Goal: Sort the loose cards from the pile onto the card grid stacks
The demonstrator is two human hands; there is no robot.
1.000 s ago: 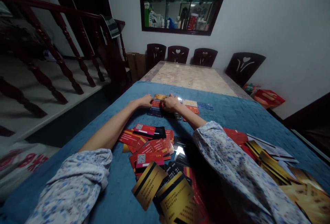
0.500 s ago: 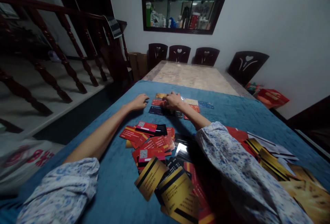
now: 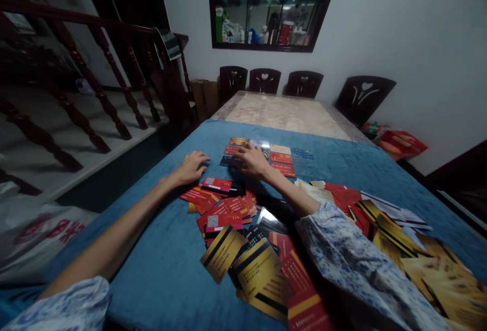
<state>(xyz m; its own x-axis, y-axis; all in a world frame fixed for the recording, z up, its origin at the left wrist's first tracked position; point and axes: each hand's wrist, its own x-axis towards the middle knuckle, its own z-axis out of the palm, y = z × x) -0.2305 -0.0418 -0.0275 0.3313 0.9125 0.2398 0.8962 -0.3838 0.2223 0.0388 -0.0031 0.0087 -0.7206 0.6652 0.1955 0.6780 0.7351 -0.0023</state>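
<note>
My right hand [image 3: 251, 161] lies over a grid of plastic cards, its fingers spread and pointing down onto them, partly hiding several. Around it show a dark blue card [image 3: 227, 160], a gold card [image 3: 239, 141], a cream card [image 3: 280, 150], a red card [image 3: 282, 169] and a blue card [image 3: 302, 154]. Left of the grid, my left hand [image 3: 193, 166] rests loosely on the cloth, fingers apart and holding nothing. Nearer me, an untidy pile mixes red cards [image 3: 216, 185], gold cards [image 3: 223, 253] and black cards [image 3: 272, 202].
Another heap with gold cards [image 3: 397, 234] and a red packet-like piece [image 3: 342, 195] spreads at right, near my sleeve. A blue cloth [image 3: 160, 265] covers the near table; bare stone tabletop [image 3: 289, 112] shows beyond. Chairs [image 3: 265, 81] line the far side, a railing [image 3: 102, 62] the left.
My left hand has drawn back toward me and leftward, away from the grid. My right hand has come slightly nearer, uncovering cards in the far rows.
</note>
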